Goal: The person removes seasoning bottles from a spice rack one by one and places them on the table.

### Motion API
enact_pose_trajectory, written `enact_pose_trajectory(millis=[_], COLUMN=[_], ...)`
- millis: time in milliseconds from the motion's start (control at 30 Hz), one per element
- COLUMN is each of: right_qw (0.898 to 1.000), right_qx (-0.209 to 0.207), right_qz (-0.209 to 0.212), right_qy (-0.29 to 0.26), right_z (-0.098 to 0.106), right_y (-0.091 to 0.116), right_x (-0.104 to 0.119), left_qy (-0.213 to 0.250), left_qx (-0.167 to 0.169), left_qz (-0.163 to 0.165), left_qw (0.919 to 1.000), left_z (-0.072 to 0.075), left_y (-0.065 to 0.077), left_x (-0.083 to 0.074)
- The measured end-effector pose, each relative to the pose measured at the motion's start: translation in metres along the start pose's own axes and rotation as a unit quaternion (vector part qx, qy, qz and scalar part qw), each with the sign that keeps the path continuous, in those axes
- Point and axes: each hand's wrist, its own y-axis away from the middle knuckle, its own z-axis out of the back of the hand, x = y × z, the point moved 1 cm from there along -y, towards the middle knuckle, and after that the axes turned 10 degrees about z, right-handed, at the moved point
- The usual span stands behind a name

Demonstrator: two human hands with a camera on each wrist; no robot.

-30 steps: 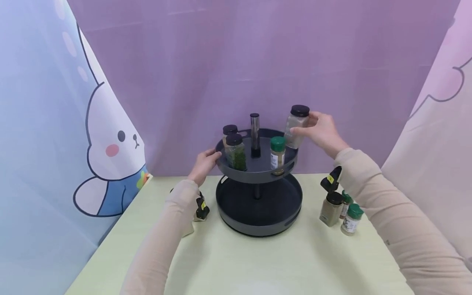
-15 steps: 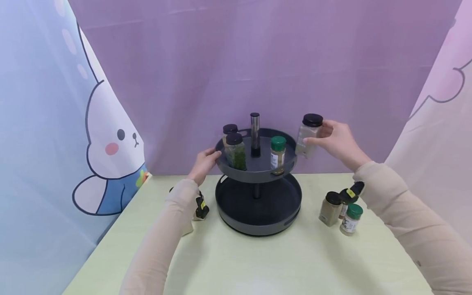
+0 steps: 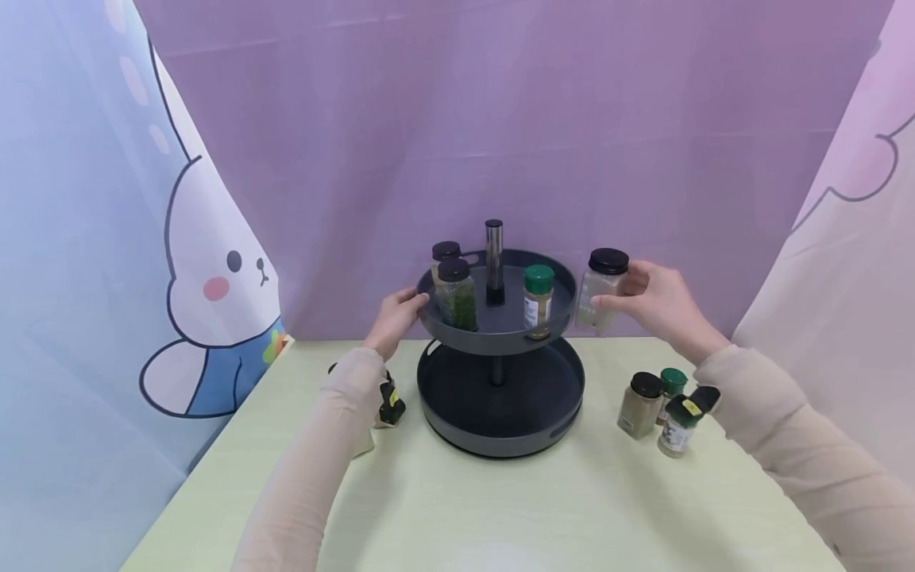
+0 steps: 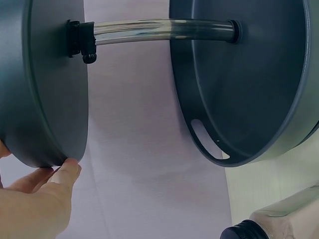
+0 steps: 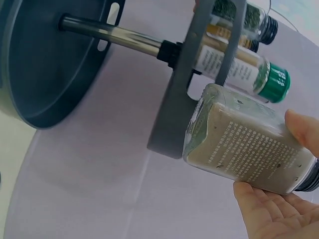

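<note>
A dark grey two-tier turntable (image 3: 493,343) stands on the table. My left hand (image 3: 393,318) grips the left rim of its upper tray; the left wrist view has the fingers (image 4: 67,174) against the tray's edge. In my right hand (image 3: 665,306) is a clear square spice jar (image 3: 595,292) with a black lid and pale brown contents, held between thumb and fingers just outside the upper tray's right rim. Standing on that tray are a green-lidded spice jar (image 3: 538,306), a black-lidded jar of green herbs (image 3: 463,302) and another black-lidded jar (image 3: 446,252), partly hidden.
On the table at right stand a black-lidded jar (image 3: 641,407) and two green-lidded ones, the nearer (image 3: 675,438) partly covered by the wrist camera. More jars at left are mostly hidden by my sleeve. A purple cloth (image 3: 357,159) hangs behind.
My right hand has carried the black-lidded jar from over the upper tray's right side outward to the right, then lower. My left hand keeps its place on the rim.
</note>
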Motion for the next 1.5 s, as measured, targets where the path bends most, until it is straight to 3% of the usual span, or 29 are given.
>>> enact_pose_trajectory(millis=[267, 867, 1500], right_qw=[1.0, 1.0, 0.999], right_qx=[0.024, 0.023, 0.021], right_qz=[-0.008, -0.011, -0.035], right_qy=[0.006, 0.009, 0.02], right_z=[-0.011, -0.041, -0.067], right_y=[0.018, 0.052, 0.081], right_x=[-0.016, -0.063, -0.094], left_qy=[-0.003, -0.001, 0.001], left_qx=[-0.001, -0.002, -0.003], left_qz=[0.002, -0.002, -0.002], left_qw=[1.0, 1.0, 1.0], left_z=[0.0, 0.002, 0.0], left_y=[0.001, 0.002, 0.003], left_x=[0.001, 0.001, 0.0])
